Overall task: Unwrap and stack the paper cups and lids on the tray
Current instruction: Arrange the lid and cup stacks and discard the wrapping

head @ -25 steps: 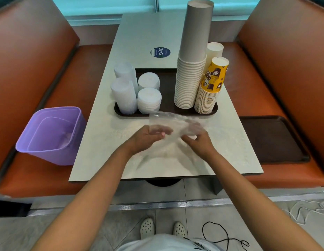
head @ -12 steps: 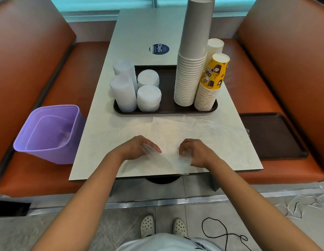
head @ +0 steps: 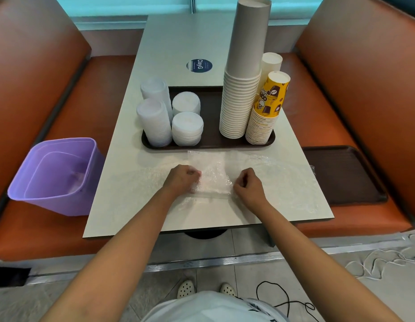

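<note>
A dark brown tray on the table holds several stacks of white lids, a tall stack of white paper cups topped by a grey cup, and a shorter stack with a yellow printed cup on top. In front of the tray a clear plastic wrapper lies on the table. My left hand and my right hand both pinch the wrapper with curled fingers, one at each side of a folded strip.
A purple bin stands on the orange bench at the left. A second dark tray lies on the right bench. The table's near edge is just under my forearms. Cables lie on the floor at the right.
The wrapper was held up crumpled, then spread flat on the table. My hands pulled toward me and now sit farther apart, pinching a fold of it.
</note>
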`<state>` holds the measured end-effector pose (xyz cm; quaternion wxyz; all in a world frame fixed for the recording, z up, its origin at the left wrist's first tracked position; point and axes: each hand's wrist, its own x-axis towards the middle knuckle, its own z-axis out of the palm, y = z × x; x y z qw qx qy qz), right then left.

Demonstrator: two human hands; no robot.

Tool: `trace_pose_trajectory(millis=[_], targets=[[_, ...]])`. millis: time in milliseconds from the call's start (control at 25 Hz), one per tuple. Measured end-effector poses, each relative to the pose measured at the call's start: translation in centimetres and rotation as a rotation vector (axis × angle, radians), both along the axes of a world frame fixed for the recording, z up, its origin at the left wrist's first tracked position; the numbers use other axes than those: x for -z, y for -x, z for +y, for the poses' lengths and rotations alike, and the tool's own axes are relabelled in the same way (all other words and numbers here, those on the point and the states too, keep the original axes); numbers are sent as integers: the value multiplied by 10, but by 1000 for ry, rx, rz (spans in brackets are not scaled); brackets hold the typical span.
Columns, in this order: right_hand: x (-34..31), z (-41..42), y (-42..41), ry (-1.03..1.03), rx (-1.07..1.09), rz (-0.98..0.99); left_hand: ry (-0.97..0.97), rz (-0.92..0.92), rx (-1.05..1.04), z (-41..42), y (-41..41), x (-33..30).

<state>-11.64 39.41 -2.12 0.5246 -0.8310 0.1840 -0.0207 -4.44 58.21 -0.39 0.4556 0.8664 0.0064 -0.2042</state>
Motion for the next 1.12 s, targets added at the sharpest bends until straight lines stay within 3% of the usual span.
trace_pose_trajectory(millis=[160,360,480,600,680,800,880,960,1040,1080,1120], targets=[[-5,0,1,-7,-51,65,-54,-49,13,-6,-5,7],[-6,3,1,152,-74,23,-132,-93,76,-12,-13,10],[-3,5,1,530,-97,21,-164,-114,103,-14,-15,10],[1,4,-8,833,-272,-174,-172,-96,119,-15,-17,10],[0,4,-14,885,-412,-63,-190,-90,125,-15,-18,12],[8,0,-14,857,-433,124,-287,-86,152,-17,-17,6],[12,2,-11,815,-416,155,-446,-197,125,-20,-14,2],[17,4,-10,803,-408,154,-491,-574,112,-25,-6,-1],[20,4,-11,810,-395,150,-442,-967,311,-31,-1,4],[19,3,-11,810,-396,153,-466,-994,472,-33,0,8],[19,3,-11,812,-405,161,-517,-883,594,-33,1,11]])
